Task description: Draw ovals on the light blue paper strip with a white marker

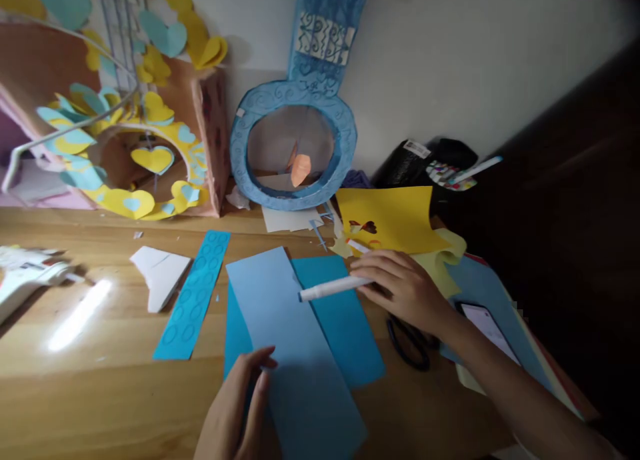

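My right hand is closed around a white marker, held level with its dark end over the upper part of a light blue paper strip. The strip lies slanted across a darker blue sheet. At the strip's left edge is my left hand, thumb and forefinger apart, the fingertips at the paper. A white stick with an orange end shows just beyond my right fingers; whether they touch it I cannot tell. Black-handled scissors lie partly beneath my right wrist.
A blue strip with drawn ovals, a folded white piece and a glue gun lie left. Behind stand a blue ring-shaped craft and a heart-covered box. Yellow paper and a phone are right.
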`<state>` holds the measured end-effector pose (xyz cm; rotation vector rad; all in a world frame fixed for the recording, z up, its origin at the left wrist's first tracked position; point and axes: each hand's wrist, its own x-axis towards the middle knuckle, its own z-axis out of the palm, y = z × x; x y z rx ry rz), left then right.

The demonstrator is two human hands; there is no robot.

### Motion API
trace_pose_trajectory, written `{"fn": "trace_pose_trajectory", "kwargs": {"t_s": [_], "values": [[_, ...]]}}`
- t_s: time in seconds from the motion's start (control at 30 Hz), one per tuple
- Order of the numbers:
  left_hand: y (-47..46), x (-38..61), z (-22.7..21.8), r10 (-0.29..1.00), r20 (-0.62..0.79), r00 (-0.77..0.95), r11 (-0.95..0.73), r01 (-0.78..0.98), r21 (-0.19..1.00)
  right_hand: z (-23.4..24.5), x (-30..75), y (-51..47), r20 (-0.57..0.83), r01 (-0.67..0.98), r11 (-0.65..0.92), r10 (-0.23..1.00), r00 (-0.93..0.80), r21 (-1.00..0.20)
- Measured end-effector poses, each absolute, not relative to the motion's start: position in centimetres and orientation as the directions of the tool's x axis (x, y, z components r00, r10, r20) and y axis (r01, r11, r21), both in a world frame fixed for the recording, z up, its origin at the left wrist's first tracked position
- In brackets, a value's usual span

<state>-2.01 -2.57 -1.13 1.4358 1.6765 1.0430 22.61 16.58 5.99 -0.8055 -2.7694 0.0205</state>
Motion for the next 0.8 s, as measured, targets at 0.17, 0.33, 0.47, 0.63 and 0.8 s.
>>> {"fn": "trace_pose_trajectory", "kwargs": {"t_s": [0.17, 0.33, 0.47, 0.63, 0.8], "values": [[-2.6, -0.8, 0.1, 0.943, -0.107, -0.314, 0.191, 0.248, 0.950, 7.7, 19.8, 13.0, -0.035, 0.443, 0.665, 0.532, -0.846, -0.602], [-2.6, -1.0, 0.8, 0.964, -0.102, -0.246, 0.170, 0.275, 0.946, 7.3, 18.6, 12.2, -0.122, 0.434, 0.491, 0.545, -0.830, -0.756], [-2.6, -1.3, 1.0, 0.989, -0.120, -0.089, 0.146, 0.409, 0.901, 6.8, 18.4, 11.7, -0.203, 0.470, 0.231, 0.682, -0.703, -0.852], [-2.5, -0.6, 0.6, 1.000, -0.015, 0.000, 0.013, 0.545, 0.838, 5.1, 18.9, 9.1, -0.235, 0.070, -0.244, 0.757, -0.610, -0.967], [-2.4, 1.1, -0.6, 0.957, 0.147, 0.250, -0.271, 0.586, 0.764, 2.3, 18.5, 5.3, -0.432, 0.127, -0.479, 0.605, -0.668, -0.868]]}}
